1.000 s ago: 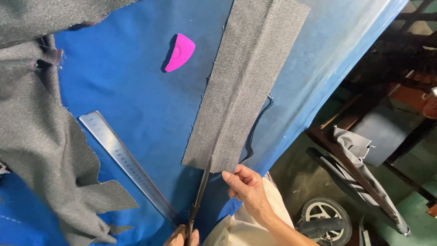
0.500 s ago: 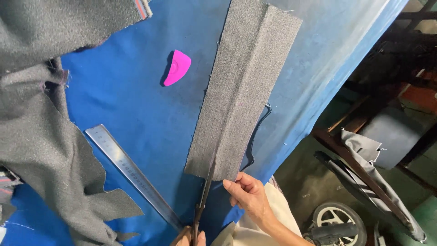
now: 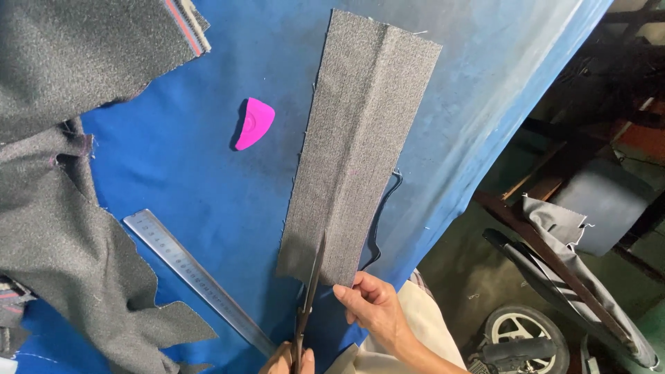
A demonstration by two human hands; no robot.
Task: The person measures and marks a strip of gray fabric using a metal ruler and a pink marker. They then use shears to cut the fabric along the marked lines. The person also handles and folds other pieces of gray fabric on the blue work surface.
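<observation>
Head view: a long grey fabric strip (image 3: 360,149) lies flat on the blue worktop (image 3: 173,173), its near end at the worktop's front edge. The right hand (image 3: 370,305) pinches that near corner, while the left hand (image 3: 287,360) — mostly cut off by the frame — grips the handles of dark scissors (image 3: 309,291), blades reaching into the strip's near edge. A pink chalk wedge (image 3: 254,123) lies left of the strip, a steel ruler (image 3: 197,280) runs slantwise nearer, and grey cloth (image 3: 62,228) is heaped along the left.
</observation>
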